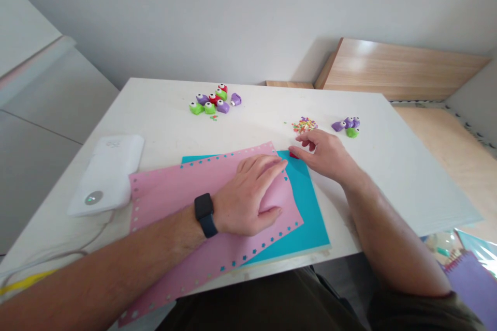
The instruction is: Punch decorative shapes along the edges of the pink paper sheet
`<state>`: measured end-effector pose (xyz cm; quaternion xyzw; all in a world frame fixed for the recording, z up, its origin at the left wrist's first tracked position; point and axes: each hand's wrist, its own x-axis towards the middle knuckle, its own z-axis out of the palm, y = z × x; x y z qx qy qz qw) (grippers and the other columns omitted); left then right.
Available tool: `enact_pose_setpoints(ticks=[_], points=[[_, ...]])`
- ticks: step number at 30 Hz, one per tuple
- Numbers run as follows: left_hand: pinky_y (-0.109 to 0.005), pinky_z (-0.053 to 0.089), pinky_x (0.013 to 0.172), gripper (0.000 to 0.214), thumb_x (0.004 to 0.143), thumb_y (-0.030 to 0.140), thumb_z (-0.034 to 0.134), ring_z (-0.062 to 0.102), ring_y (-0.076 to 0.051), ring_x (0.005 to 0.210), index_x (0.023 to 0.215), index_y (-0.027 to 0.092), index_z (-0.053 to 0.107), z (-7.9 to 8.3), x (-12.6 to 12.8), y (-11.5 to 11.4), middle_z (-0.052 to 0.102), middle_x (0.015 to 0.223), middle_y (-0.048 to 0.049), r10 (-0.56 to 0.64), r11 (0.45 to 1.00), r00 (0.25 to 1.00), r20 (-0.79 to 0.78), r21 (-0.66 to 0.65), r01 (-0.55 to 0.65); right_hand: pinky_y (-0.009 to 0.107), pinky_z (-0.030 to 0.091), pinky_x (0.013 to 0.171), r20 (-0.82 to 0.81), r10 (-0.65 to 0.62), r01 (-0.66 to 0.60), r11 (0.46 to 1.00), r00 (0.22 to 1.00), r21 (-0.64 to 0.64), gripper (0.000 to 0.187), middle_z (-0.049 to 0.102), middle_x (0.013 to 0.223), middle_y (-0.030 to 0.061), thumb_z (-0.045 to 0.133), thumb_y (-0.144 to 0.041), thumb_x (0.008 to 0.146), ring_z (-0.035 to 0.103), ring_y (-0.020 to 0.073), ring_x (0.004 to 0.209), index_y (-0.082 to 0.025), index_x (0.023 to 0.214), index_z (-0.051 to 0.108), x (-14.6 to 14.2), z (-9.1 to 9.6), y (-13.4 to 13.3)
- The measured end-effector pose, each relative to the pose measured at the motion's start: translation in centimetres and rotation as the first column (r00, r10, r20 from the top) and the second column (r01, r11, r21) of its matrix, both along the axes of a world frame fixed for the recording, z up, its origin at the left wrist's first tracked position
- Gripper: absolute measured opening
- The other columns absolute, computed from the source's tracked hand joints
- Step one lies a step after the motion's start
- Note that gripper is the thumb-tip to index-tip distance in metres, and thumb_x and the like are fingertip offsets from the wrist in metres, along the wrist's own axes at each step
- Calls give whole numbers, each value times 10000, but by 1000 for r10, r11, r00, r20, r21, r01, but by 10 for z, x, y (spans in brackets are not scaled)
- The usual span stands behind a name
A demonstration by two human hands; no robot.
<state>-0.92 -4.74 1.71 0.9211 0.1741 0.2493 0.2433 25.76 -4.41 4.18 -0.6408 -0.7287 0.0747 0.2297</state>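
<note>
Resting on pink paper [165, 191], the left hand [246, 199] spread thumb from fingers; farther right, the right hand [328, 154], fingers apart, touched something red [294, 155].

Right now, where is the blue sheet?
In the head view, the blue sheet shows mostly right of centre, partly under the pink sheet, near the right hand.

The left hand [248, 196] and right hand [321, 155] are bare. A smartwatch [203, 207] sits on the left wrist, its squarish face black (rounded at the corners), its band [208, 225] dark, bluish and smooth. A dark brownish sleeve [423, 313] ends near the right elbow; equally dark clothing [267, 302] covers the lap.
</note>
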Motion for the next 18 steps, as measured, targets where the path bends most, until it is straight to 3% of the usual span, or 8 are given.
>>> enact_pose_setpoints(ticks=[10, 18], points=[[-626, 299, 1230, 879, 884, 396, 680, 357, -385, 1502, 1618, 178, 249, -4, 1, -1, 420, 1593, -208, 42, 999, 998, -49, -3, -42, 356, 530, 852, 47, 85, -84, 996, 995, -30, 297, 726, 1103, 112, 694, -348, 900, 665, 216, 884, -178, 1141, 731, -4, 4, -7], [-555, 323, 1235, 776, 885, 446, 716, 440, -346, 1460, 1531, 127, 427, -2, 5, 1, 508, 1558, -196, 65, 998, 985, -157, 3, -65, 404, 517, 961, 137, 76, -62, 992, 988, -108, 316, 712, 1144, 143, 634, -352, 945, 676, 273, 1027, -160, 1176, 731, -7, 2, -7]])
